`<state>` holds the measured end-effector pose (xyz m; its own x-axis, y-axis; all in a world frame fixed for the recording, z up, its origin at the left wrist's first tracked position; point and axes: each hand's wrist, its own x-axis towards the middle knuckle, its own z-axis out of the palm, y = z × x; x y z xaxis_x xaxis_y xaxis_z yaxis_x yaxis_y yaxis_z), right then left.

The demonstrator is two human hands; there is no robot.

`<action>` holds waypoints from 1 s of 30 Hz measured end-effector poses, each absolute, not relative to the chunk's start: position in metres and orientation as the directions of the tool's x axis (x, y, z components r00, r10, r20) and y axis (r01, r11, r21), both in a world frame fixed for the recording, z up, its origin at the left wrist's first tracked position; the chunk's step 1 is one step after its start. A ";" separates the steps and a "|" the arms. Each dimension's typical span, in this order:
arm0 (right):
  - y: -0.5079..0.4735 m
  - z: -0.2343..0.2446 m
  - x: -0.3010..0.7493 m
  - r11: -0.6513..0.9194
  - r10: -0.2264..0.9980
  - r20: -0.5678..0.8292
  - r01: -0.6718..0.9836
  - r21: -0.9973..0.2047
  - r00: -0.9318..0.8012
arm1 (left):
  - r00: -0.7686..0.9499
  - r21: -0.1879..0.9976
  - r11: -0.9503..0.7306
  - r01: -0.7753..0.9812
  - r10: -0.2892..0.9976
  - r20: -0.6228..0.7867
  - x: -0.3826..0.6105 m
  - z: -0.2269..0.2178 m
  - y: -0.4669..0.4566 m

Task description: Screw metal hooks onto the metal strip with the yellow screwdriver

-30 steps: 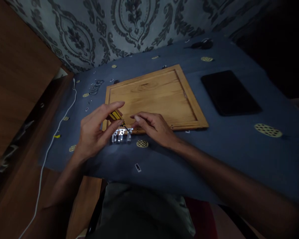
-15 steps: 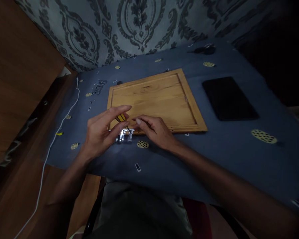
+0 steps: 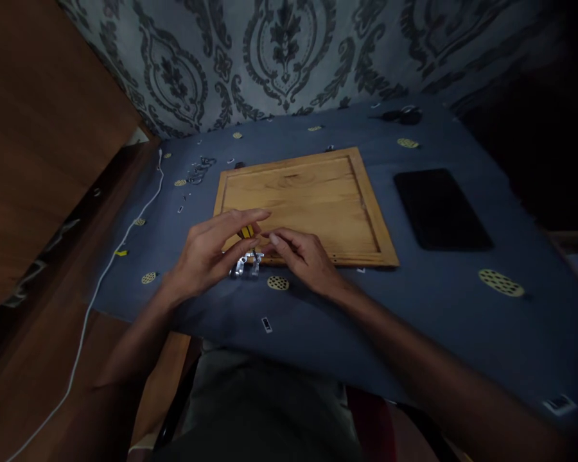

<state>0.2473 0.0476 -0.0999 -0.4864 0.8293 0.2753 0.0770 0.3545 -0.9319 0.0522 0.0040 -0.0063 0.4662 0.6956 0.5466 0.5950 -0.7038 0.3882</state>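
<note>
My left hand [image 3: 212, 253] is closed around the yellow-and-black handle of a small screwdriver [image 3: 247, 231]. Its shaft slants down toward a shiny metal hinge [image 3: 243, 264] at the near left edge of a framed wooden panel [image 3: 318, 199]. The hinge's arms stick out past that edge, over the cloth. Close to the shaft, my right hand [image 3: 308, 260] rests at the panel's near edge, thumb and forefinger brought together. Whatever those fingertips pinch is too small to make out. The screwdriver's tip is hard to see between the hands.
A black tablet-like slab [image 3: 442, 208] lies right of the panel. Behind it is a dark handled object [image 3: 404, 115]. Small metal pieces [image 3: 201, 170] are scattered at the back left. A white cable [image 3: 89, 308] runs down the left side of the blue patterned cloth [image 3: 318, 333].
The view has shifted slightly, so the panel and hands sit a little lower and further right in the picture. Both hands keep nearly the same pose at the hinge.
</note>
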 end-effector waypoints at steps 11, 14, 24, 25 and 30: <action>0.038 -0.097 0.241 0.387 0.829 0.332 0.032 -0.922 -0.449 | 0.184 0.549 -0.623 0.557 0.738 0.650 0.043 0.007 0.000; 0.025 -0.088 0.236 0.473 0.779 0.406 0.023 -0.881 -0.477 | 0.235 0.552 -0.633 0.543 0.746 0.624 0.045 -0.006 -0.003; 0.024 -0.093 0.231 0.544 0.768 0.433 0.124 -0.830 -0.473 | 0.295 0.547 -0.630 0.551 0.760 0.578 0.057 -0.035 0.000; 0.026 -0.093 0.232 0.543 0.769 0.426 0.135 -0.829 -0.477 | 0.289 0.560 -0.614 0.556 0.775 0.562 0.056 -0.035 0.002; 0.049 -0.098 0.243 0.616 0.762 0.418 0.354 -0.704 -0.494 | 0.244 0.619 -0.509 0.598 0.851 0.465 0.032 -0.045 0.018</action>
